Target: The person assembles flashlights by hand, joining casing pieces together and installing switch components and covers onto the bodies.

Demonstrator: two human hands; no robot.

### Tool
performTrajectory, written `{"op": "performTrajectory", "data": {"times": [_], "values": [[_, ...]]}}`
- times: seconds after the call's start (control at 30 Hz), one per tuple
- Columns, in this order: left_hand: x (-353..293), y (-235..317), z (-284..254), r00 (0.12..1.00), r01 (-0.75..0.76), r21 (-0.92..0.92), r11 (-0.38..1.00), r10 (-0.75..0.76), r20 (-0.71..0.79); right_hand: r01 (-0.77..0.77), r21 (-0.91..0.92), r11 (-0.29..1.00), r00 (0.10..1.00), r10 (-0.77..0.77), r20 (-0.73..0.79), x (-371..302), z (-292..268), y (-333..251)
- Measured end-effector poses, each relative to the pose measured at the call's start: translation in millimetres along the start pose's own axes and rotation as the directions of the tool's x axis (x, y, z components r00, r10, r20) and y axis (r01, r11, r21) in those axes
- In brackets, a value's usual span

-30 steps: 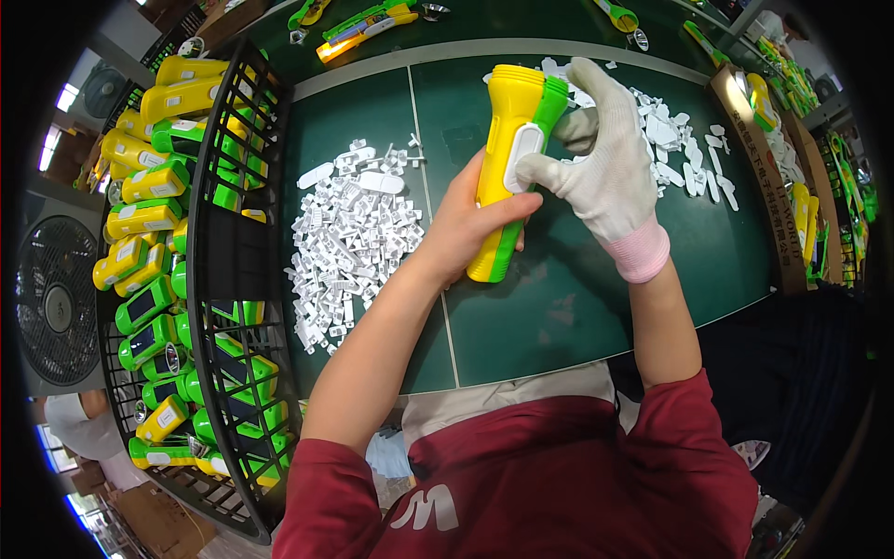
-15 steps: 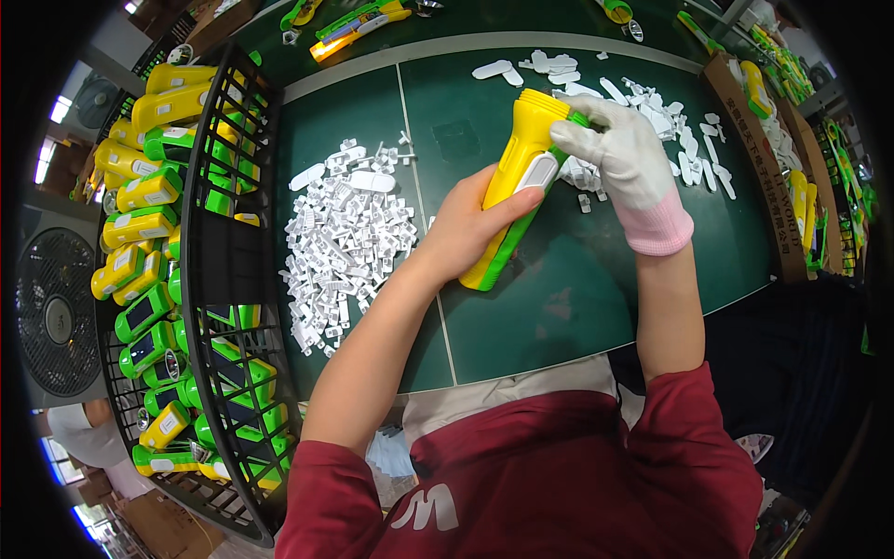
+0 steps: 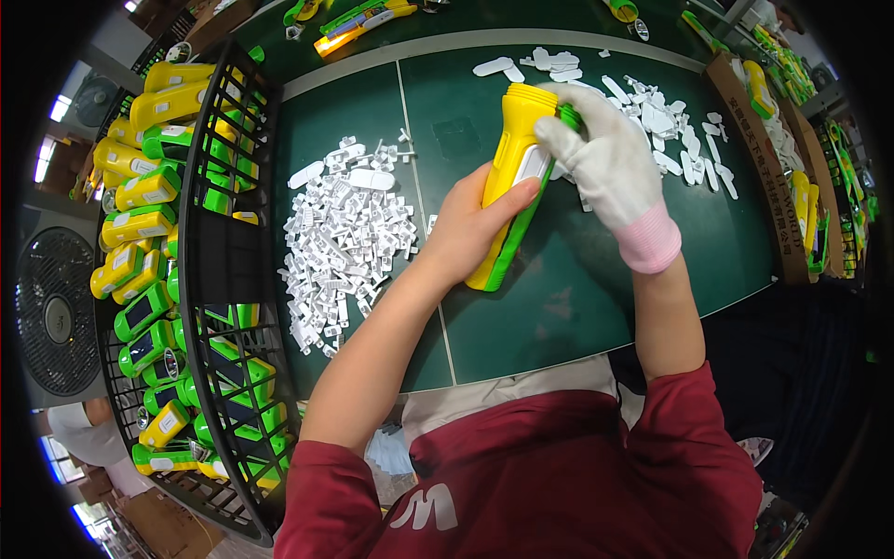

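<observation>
A yellow and green flashlight housing (image 3: 510, 154) is held tilted over the green table, its threaded open end pointing away from me. My bare left hand (image 3: 470, 224) is wrapped round its lower half, with the thumb across the front beside a white oval panel (image 3: 533, 164). On my right hand (image 3: 615, 158) is a white glove with a pink cuff; its thumb and fingers close on the green side near the threaded end. Whether a small part sits under those fingertips is hidden. Behind the glove lies a scatter of flat white plastic pieces (image 3: 656, 121).
A heap of small white plastic parts (image 3: 345, 247) covers the table's left side. Left of it stands a black crate (image 3: 200, 279) full of flashlights. A cardboard box (image 3: 759, 158) edges the right side. More flashlight pieces (image 3: 363, 26) lie beyond the pale far rail (image 3: 447, 48).
The flashlight housing has turned slightly more upright and rolled, so its white panel shows narrower. My right hand has shifted a little left and nearer, still at the threaded end.
</observation>
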State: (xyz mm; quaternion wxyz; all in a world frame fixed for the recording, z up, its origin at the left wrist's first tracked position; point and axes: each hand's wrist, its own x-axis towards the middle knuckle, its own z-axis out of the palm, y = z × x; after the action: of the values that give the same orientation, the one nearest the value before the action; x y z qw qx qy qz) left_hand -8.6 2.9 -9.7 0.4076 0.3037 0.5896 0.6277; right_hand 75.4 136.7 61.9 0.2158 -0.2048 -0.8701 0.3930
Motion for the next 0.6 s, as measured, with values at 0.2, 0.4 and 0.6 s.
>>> {"op": "performTrajectory", "data": {"times": [0.2,0.4,0.6], "values": [[-5,17,10,0.858,-0.217,0.566,0.795,0.431,-0.277,0.09,0.173,0.981,0.984,-0.061,-0.167,-5,25,11],[-1,10,-3,0.686,-0.244,0.876,0.417,0.712,-0.148,0.19,0.34,0.921,0.982,-0.172,-0.083,-3,5,3],[-4,8,-4,0.756,-0.23,0.933,0.277,0.654,-0.008,-0.035,0.471,0.882,0.998,0.006,0.064,-1,-2,8]]}}
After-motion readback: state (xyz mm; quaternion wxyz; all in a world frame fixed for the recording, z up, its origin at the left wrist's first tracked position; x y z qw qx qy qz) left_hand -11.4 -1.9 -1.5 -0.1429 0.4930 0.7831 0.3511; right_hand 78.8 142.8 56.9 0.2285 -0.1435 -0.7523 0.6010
